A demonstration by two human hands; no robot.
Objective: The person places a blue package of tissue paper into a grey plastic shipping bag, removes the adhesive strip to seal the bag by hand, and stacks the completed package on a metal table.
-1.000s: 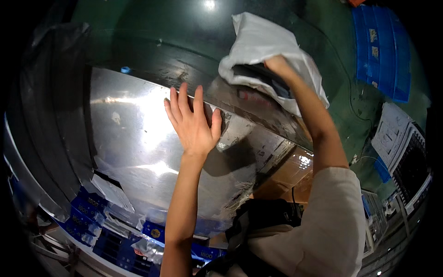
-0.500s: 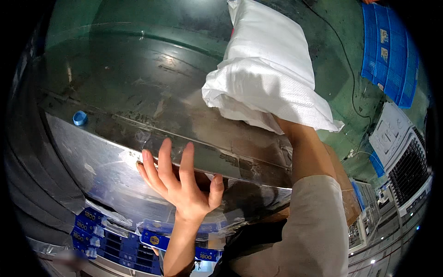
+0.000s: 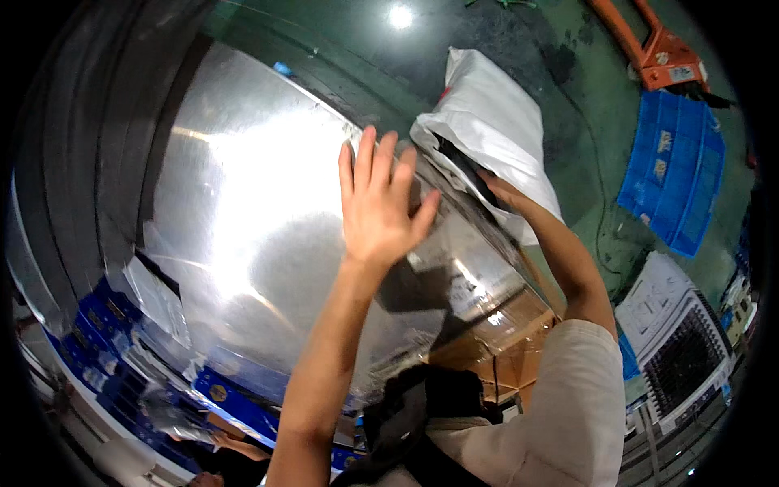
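Note:
My left hand (image 3: 377, 215) is spread at the edge of a shiny metal table (image 3: 260, 154), its fingers apart and holding nothing. Just past that edge, to the right, stands a bulging white woven sack (image 3: 507, 109). Its mouth gapes toward me and shows a dark inside. My right hand (image 3: 501, 191) reaches into the sack's mouth. The sack hides most of its fingers, so whether they grip anything does not show.
A blue plastic crate (image 3: 673, 170) and an orange pallet-jack handle (image 3: 661, 61) are at the far right. Cardboard boxes (image 3: 507, 337) sit beside the table at near right. A small blue cap (image 3: 282, 69) is near the table's far edge. Another person's arm (image 3: 239, 446) shows at lower left.
My view has shifted, bringing more of the tabletop into sight. My left hand now lies farther forward, fingers still spread. The sack's mouth now shows its dark inside, with my right hand still in it.

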